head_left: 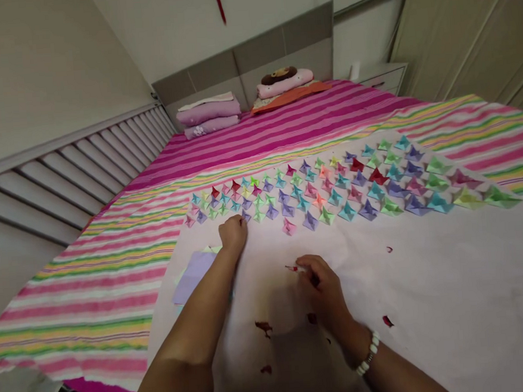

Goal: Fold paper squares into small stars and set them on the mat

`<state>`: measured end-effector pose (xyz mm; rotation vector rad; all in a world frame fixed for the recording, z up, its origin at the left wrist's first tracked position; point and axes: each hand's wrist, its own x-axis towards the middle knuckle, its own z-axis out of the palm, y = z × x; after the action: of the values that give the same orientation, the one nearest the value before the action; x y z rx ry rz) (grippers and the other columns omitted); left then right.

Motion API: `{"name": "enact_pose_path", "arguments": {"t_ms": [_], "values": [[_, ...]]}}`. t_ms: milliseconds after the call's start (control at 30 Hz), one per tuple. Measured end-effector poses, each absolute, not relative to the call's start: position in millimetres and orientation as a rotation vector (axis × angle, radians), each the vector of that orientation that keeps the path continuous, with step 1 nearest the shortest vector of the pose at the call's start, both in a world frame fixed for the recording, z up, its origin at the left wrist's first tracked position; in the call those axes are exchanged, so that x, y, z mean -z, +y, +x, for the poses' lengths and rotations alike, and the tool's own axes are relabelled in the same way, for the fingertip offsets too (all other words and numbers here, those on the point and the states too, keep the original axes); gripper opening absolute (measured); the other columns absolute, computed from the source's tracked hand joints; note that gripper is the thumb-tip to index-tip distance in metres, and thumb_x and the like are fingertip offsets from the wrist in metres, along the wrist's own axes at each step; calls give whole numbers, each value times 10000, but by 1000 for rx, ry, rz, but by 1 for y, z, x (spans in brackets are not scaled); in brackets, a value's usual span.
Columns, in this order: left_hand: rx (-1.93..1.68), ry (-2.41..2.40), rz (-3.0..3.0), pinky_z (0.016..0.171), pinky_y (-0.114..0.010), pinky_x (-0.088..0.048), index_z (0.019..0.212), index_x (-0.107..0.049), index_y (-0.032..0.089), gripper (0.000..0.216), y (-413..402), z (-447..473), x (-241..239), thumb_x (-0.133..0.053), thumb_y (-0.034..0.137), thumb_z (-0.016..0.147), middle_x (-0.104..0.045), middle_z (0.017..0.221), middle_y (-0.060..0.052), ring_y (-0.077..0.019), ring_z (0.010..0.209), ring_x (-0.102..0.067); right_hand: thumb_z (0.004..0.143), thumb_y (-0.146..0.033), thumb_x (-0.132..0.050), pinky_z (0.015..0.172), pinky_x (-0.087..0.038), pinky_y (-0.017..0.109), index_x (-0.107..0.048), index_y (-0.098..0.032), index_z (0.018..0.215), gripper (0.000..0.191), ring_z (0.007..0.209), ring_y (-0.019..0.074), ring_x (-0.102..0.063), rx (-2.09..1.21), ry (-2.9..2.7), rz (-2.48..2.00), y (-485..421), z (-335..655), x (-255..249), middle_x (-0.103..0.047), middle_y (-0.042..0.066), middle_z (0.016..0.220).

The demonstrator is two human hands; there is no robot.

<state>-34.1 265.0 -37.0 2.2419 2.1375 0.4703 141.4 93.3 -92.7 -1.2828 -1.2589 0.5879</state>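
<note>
My left hand is closed at the front edge of the rows, its fingertips on a small purple folded paper boat. Several rows of paper boats in blue, green, pink, purple, yellow and red stand on a white sheet. Nearer to me, my right hand is closed above the sheet. Beside its fingertips shows a thin, small red-and-white piece, too small to name. A pink boat sits a little in front of the others.
Purple square paper lies left of my left forearm, with green paper under it. Dark red scraps are scattered on the sheet, another scrap to the right. Folded bedding is stacked by the headboard. A railing runs along the left.
</note>
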Motion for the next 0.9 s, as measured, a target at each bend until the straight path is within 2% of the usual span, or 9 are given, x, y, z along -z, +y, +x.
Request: {"name": "enact_pose_path", "arguments": {"t_ms": [133, 267, 367, 433, 533, 667, 800, 900], "values": [[-482, 2133, 2197, 776, -327, -397, 953, -699, 190, 231, 265, -31, 38, -513, 224, 821, -737, 905, -99, -252, 889, -657, 734, -101, -467, 526, -418, 272, -612, -189, 884, 226, 547, 125, -471, -600, -1258, -1291, 94, 141, 91, -609, 55, 893], [-583, 2113, 2117, 752, -316, -424, 1127, -646, 212, 351, 261, -41, 33, -573, 297, 794, -734, 835, -58, -239, 830, -662, 741, -114, -465, 525, -425, 269, -609, -187, 890, 220, 549, 125, -480, -603, -1266, -1285, 93, 142, 92, -609, 56, 897], [-702, 2106, 2024, 690, -302, -454, 1081, -661, 199, 339, 249, -67, 27, -546, 370, 813, -725, 819, -50, -219, 773, -662, 741, -119, -463, 525, -426, 268, -608, -184, 891, 219, 557, 126, -487, -617, -1275, -1287, 92, 143, 91, -607, 55, 895], [-778, 2078, 1988, 712, -287, -476, 1022, -675, 178, 318, 234, -89, 25, -524, 375, 823, -725, 859, -59, -198, 793, -664, 738, -118, -464, 538, -427, 270, -611, -184, 894, 224, 575, 131, -494, -625, -1278, -1298, 91, 143, 90, -606, 55, 897], [-871, 2045, 1954, 793, -295, -497, 990, -675, 156, 318, 201, -120, 30, -521, 375, 818, -711, 995, -89, -197, 889, -659, 734, -118, -467, 552, -424, 275, -617, -180, 897, 230, 578, 131, -489, -636, -1279, -1313, 90, 144, 89, -605, 53, 899], [-927, 2034, 1941, 946, -384, -460, 1018, -670, 162, 394, 154, -140, 48, -583, 458, 775, -681, 1099, -115, -252, 1058, -609, 736, -134, -471, 552, -419, 277, -622, -177, 880, 214, 573, 133, -485, -627, -1283, -1328, 89, 143, 88, -603, 46, 868], [-947, 2003, 2011, 1055, -465, -379, 1157, -608, 129, 574, 128, -139, 68, -682, 471, 702, -586, 1268, -170, -308, 1216, -513, 742, -154, -479, 548, -420, 281, -626, -171, 875, 200, 569, 137, -493, -630, -1300, -1340, 88, 142, 89, -603, 46, 853], [-892, 2009, 1994, 1088, -482, -342, 1259, -529, 104, 753, 122, -135, 73, -757, 451, 630, -507, 1360, -196, -332, 1278, -454, 756, -171, -486, 542, -418, 282, -629, -167, 889, 196, 564, 138, -493, -640, -1295, -1361, 87, 141, 90, -597, 45, 840]]}}
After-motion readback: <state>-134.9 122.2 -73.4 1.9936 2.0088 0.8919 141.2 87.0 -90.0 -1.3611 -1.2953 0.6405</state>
